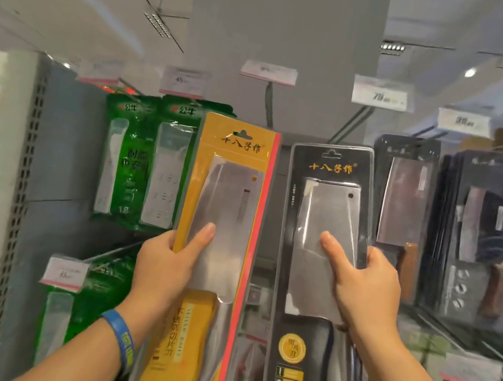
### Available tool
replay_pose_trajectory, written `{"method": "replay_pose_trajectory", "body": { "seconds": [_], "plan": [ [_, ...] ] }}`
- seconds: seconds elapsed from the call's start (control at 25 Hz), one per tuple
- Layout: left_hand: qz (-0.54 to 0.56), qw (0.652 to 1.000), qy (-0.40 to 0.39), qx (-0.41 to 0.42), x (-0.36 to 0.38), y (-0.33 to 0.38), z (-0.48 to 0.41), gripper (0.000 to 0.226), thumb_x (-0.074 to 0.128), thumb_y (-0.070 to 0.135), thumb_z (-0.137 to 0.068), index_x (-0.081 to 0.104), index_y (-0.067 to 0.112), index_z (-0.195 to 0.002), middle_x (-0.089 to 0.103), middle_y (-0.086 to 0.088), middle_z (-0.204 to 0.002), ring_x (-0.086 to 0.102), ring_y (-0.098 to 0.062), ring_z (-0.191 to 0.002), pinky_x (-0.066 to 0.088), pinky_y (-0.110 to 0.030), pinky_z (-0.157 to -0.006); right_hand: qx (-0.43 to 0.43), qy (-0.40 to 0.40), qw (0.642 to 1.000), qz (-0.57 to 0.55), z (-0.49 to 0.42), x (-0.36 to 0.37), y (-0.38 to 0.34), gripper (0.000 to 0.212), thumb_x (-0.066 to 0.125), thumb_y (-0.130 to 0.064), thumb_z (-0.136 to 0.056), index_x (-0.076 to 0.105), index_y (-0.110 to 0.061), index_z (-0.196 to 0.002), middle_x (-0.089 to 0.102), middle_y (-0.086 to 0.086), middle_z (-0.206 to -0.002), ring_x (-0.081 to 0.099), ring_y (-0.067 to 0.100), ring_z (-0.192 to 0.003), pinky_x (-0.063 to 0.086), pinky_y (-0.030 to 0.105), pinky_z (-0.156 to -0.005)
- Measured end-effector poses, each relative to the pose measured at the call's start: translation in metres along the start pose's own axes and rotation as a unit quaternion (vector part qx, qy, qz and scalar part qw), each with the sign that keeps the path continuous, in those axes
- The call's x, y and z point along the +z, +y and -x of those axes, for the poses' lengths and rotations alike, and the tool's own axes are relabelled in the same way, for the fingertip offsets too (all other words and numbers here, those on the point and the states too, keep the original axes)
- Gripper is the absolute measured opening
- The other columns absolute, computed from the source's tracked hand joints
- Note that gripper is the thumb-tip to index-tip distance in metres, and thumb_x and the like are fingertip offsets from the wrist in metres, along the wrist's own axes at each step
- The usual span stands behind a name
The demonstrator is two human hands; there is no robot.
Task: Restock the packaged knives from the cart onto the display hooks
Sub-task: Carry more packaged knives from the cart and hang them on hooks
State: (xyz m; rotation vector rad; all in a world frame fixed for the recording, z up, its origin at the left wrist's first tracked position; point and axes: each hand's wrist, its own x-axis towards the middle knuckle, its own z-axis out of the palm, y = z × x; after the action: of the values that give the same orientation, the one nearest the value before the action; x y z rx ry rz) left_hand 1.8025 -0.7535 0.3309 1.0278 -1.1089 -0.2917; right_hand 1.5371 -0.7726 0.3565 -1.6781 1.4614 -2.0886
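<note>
The left hand [166, 262] grips a yellow-carded cleaver pack [235, 141] by its left edge. The thumb lies across the clear blister over the blade, and the fingers are curled out of sight behind the card. The right hand [362, 290] holds a black-carded cleaver pack [329, 166] the same way by its right edge, thumb on the blister and fingers wrapped behind. Both packs are held upright, side by side and slightly apart, in front of the display.

Each card reads 十八子作 near the top, black characters on the yellow card and gold on the black one. A yellow label low on the yellow pack carries vertical characters that seem to end in 切片刀. The black pack has a round gold seal [292, 348] whose writing is too blurred to read.

Two metal display hooks [268, 104] and [351, 122] stick out above the packs, under price tags. The first tag [269, 72] is blurred, with perhaps a 9. The second tag [380, 94] reads 79. Further left a tag [183, 81] reads 45, and further right a tag [463, 121] reads roughly 38.

To the left, green packs [130, 154] marked 公牛 hang partly hidden by the yellow pack. To the right hang dark packaged cleavers [403, 198], with more stacked rows beyond them. A blue wristband [121, 339] sits on the left wrist, and a grey perforated upright [25, 187] stands at far left.
</note>
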Motion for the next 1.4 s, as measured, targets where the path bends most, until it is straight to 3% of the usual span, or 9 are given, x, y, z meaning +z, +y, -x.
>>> {"method": "replay_pose_trajectory", "body": {
  "seconds": [0.12,0.24,0.36,0.52,1.0,1.12,1.24,1.32,1.4],
  "plan": [
    [0.022,0.999,0.019,0.023,0.007,-0.003,-0.004,0.059,0.071,0.07,-0.067,0.073,0.013,-0.082,0.073,-0.001,-0.074,0.071,-0.021,-0.073,0.057,-0.028,-0.055,-0.018,-0.022,1.0,0.007,-0.013,0.001,-0.001,0.076,0.061,-0.081,-0.069,0.052,-0.006,-0.071,0.058,0.008,-0.064,0.052,0.022,-0.056,0.039,0.038,-0.05],
    [0.02,0.999,0.027,0.002,0.004,-0.008,-0.009,0.079,0.077,0.071,-0.064,0.068,-0.002,-0.093,0.07,-0.02,-0.082,0.069,-0.039,-0.08,0.06,-0.052,-0.071,-0.04,-0.033,0.999,0.011,-0.025,0.013,-0.014,0.073,0.063,-0.081,-0.071,0.046,-0.01,-0.068,0.053,0.003,-0.06,0.048,0.02,-0.054,0.033,0.037,-0.048],
    [0.01,0.999,0.028,-0.011,-0.007,-0.003,-0.021,0.08,0.078,0.072,-0.056,0.071,-0.001,-0.089,0.074,-0.013,-0.08,0.072,-0.033,-0.077,0.059,-0.056,-0.071,-0.059,-0.041,0.997,0.013,-0.042,0.027,-0.034,0.076,0.063,-0.079,-0.073,0.051,-0.004,-0.075,0.057,0.007,-0.065,0.052,0.025,-0.06,0.041,0.04,-0.056],
    [0.003,1.0,0.009,-0.001,-0.011,0.011,-0.047,0.083,0.076,0.076,-0.055,0.072,0.001,-0.09,0.075,-0.012,-0.081,0.073,-0.032,-0.077,0.058,-0.058,-0.072,-0.089,-0.005,0.996,-0.007,-0.064,0.033,-0.064,0.066,0.066,-0.075,-0.077,0.044,-0.014,-0.067,0.047,-0.004,-0.059,0.042,0.014,-0.052,0.027,0.033,-0.048],
    [-0.016,0.996,-0.029,0.077,0.029,0.04,-0.112,0.089,0.064,0.084,-0.061,0.066,0.0,-0.091,0.07,-0.019,-0.083,0.069,-0.036,-0.077,0.058,-0.056,-0.07,-0.129,0.035,0.991,0.013,-0.082,0.03,-0.092,0.055,0.063,-0.077,-0.076,0.031,-0.033,-0.071,0.038,-0.016,-0.068,0.037,0.01,-0.061,0.023,0.024,-0.051],
    [-0.019,0.997,-0.043,0.064,0.038,0.019,-0.108,0.086,0.066,0.083,-0.062,0.064,-0.001,-0.081,0.066,-0.018,-0.073,0.065,-0.03,-0.064,0.054,-0.046,-0.061,-0.122,0.024,0.992,0.024,-0.085,0.031,-0.083,0.059,0.062,-0.078,-0.076,0.042,-0.025,-0.093,0.046,-0.006,-0.087,0.041,0.017,-0.081,0.027,0.022,-0.053],
    [-0.02,0.999,-0.03,0.009,0.034,-0.005,-0.101,0.083,0.065,0.081,-0.063,0.063,-0.001,-0.076,0.064,-0.004,-0.064,0.061,-0.019,-0.059,0.054,-0.045,-0.061,-0.118,0.01,0.993,0.029,-0.087,0.033,-0.076,0.066,0.06,-0.079,-0.074,0.047,-0.018,-0.098,0.054,0.0,-0.093,0.048,0.019,-0.083,0.033,0.024,-0.056],
    [-0.014,0.999,-0.021,0.048,0.028,-0.006,-0.099,0.087,0.063,0.086,-0.06,0.062,0.001,-0.074,0.061,-0.003,-0.059,0.057,-0.014,-0.052,0.049,-0.037,-0.053,-0.122,0.007,0.992,0.019,-0.087,0.035,-0.072,0.078,0.061,-0.079,-0.074,0.059,-0.007,-0.104,0.066,0.003,-0.101,0.061,0.024,-0.09,0.048,0.032,-0.064],
    [-0.022,0.995,-0.013,0.101,0.026,0.007,-0.107,0.086,0.062,0.086,-0.06,0.061,0.001,-0.071,0.061,-0.009,-0.059,0.057,-0.021,-0.051,0.045,-0.04,-0.05,-0.125,0.027,0.992,0.007,-0.088,0.037,-0.076,0.078,0.061,-0.08,-0.072,0.064,-0.008,-0.103,0.069,0.004,-0.094,0.063,0.023,-0.084,0.053,0.04,-0.069]
  ]
}}
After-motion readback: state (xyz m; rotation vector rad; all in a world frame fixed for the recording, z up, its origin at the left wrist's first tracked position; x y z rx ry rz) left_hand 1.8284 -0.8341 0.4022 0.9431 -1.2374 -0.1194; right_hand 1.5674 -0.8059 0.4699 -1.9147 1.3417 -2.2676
